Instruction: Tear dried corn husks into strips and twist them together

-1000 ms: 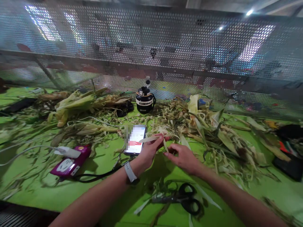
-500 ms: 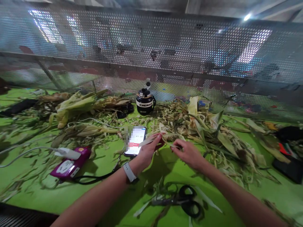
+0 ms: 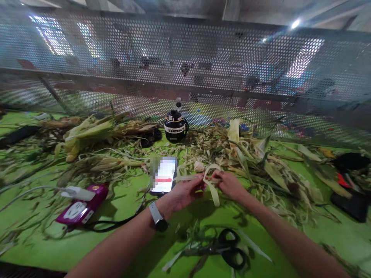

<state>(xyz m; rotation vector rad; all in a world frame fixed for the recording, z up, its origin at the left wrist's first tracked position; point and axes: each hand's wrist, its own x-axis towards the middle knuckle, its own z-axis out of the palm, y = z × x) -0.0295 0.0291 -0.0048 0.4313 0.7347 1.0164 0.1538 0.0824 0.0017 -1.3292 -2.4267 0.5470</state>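
Between my two hands a pale corn husk strip [image 3: 215, 195] curls in a loop, its free end hanging down. My left hand [image 3: 185, 190], with a watch [image 3: 158, 217] on its wrist, pinches the husk strip; another pale strip sticks out to its left over the phone. On the other side my right hand [image 3: 228, 184] has its fingers closed on the loop. Black-handled scissors [image 3: 232, 249] lie on the green table [image 3: 139, 251] below my hands, among husk scraps. Just left of my left hand lies a lit phone [image 3: 165, 173].
Loose corn husks [image 3: 272, 173] are heaped on the right, and more husks [image 3: 89, 133] at the back left. A black bottle [image 3: 175, 127] stands before a perforated metal screen [image 3: 185, 50]. At left lies a purple power strip [image 3: 84, 204] with a white plug and cables.
My hands have drawn closer together and turned. The husk strip, nearly level earlier, now bends into a loop with an end hanging down. The camera view has shifted slightly.
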